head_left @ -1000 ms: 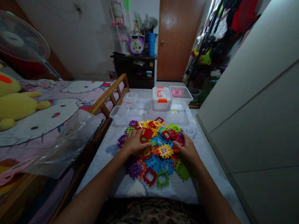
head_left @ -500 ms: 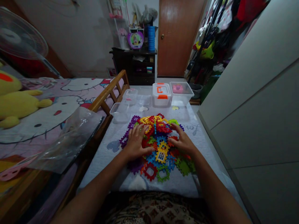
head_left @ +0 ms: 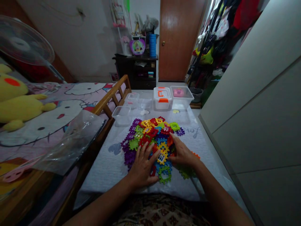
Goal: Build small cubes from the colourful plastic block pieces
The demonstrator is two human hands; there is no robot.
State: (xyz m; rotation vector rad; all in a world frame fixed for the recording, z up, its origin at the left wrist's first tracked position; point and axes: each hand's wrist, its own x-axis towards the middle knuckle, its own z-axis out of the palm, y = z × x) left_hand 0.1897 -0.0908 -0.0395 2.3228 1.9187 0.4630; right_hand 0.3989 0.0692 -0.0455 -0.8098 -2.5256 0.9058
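A heap of colourful plastic interlocking blocks with notched edges lies on the cloth-covered table (head_left: pixel 98 175) in front of me. My left hand (head_left: pixel 143 164) rests on the near left part of the heap, fingers spread. On the right side, my right hand (head_left: pixel 182 150) touches the pieces with its fingers apart. Between the hands are yellow window blocks (head_left: pixel 162 153). A green square block (head_left: pixel 164 174) lies at the near edge, and purple blocks (head_left: pixel 129 157) lie left of my left hand. Some pieces are hidden under both hands.
Behind the heap stand an open clear box (head_left: pixel 121 115), a lidded box with orange clips (head_left: pixel 162 98) and a clear bin (head_left: pixel 182 97) holding a pink object. A wooden bed rail (head_left: pixel 110 97) borders the left side; a pale cabinet (head_left: pixel 254 110) stands right.
My left hand has moved nearer to me and slightly right across the heap, uncovering green and purple blocks. My right hand has shifted slightly down and left. The view has tilted a little.
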